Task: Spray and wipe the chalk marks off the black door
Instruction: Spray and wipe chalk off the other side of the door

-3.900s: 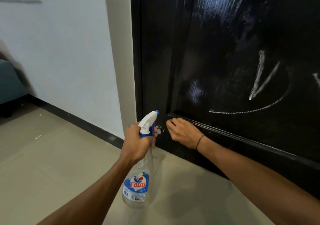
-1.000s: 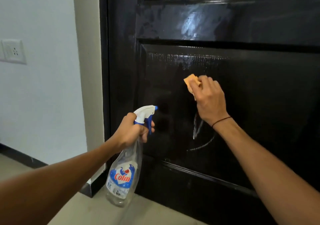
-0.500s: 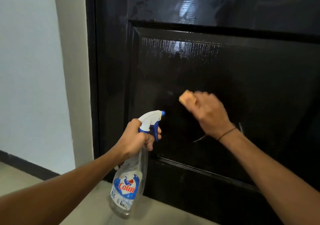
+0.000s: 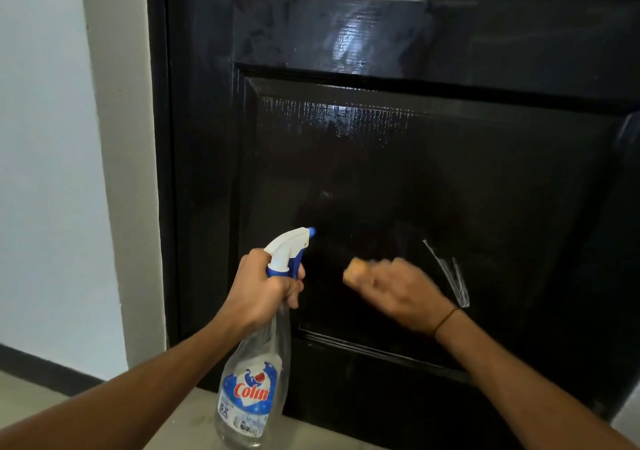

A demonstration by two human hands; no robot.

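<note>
The black panelled door [image 4: 398, 179] fills the view, glossy and wet in patches. White chalk marks [image 4: 450, 273] shaped like a narrow V remain on its lower panel. My right hand [image 4: 398, 290], blurred with motion, holds a small yellow sponge [image 4: 355, 269] against the panel, just left of the chalk. My left hand [image 4: 263, 286] grips the neck of a clear spray bottle [image 4: 252, 380] with a white and blue trigger head [image 4: 291, 245], nozzle pointing at the door.
A pale door jamb [image 4: 121, 172] and white wall [image 4: 41, 137] stand to the left, with a dark skirting strip [image 4: 45, 370] along a beige tiled floor [image 4: 194, 422].
My right hand has swept the sponge down and left across the panel. The curved chalk line under the V is gone. The bottle stays in my left hand.
</note>
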